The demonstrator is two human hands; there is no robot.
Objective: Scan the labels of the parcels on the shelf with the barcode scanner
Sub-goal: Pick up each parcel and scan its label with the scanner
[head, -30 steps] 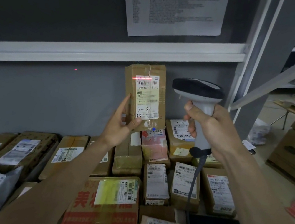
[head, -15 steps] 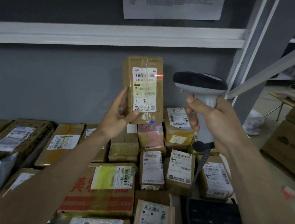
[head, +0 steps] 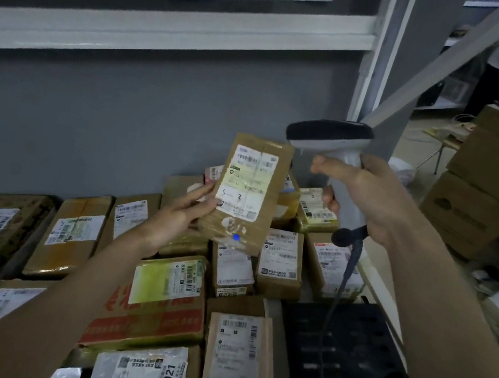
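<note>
Dim, soft indoor light; motion blur throughout, wide-angle bending at edges.

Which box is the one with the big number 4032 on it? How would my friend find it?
Start at the black crate low on the right. The box lies just left of it, nearest the camera, below the lifted parcel. Its long white label ends in bold 4032; the bag beside it reads 4021.

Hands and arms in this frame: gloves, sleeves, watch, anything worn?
Nothing worn that shows. The left hand and right hand are both bare, no gloves, and no rings visible. Both forearms are bare from the wrists to the bottom edge of the frame: no sleeves, watch, wristband or strap, and no markings or cables attached to either arm.
</note>
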